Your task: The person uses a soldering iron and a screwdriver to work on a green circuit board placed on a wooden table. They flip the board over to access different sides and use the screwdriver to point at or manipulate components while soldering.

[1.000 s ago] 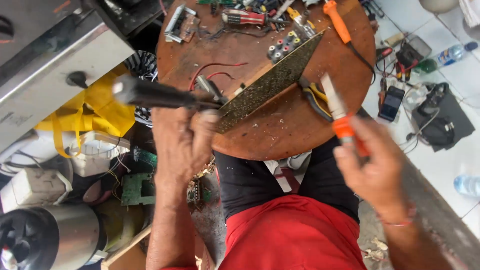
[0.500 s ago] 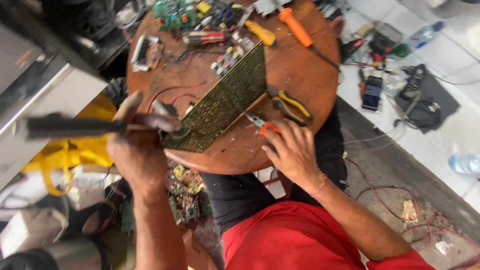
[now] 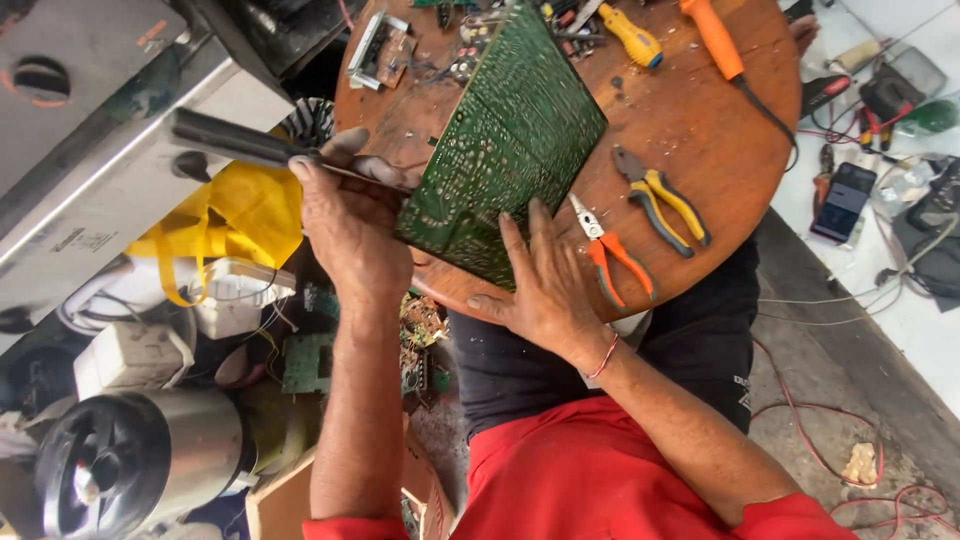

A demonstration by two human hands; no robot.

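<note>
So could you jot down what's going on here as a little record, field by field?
Left hand: the left hand grips a dark-handled tool, tip at the board's edge
Right hand: the right hand lies flat against the green circuit board
Board: tilted up, solder side showing
Table: round wooden table
Nearby: orange-handled pliers, yellow-handled pliers

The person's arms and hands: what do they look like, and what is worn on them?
Both hands are bare, without gloves. The left hand and the right hand show no rings that I can see. A thin red string bracelet circles the right wrist. Both forearms are uncovered; short red sleeves of a red shirt begin near the lower edge of the head view.
</note>
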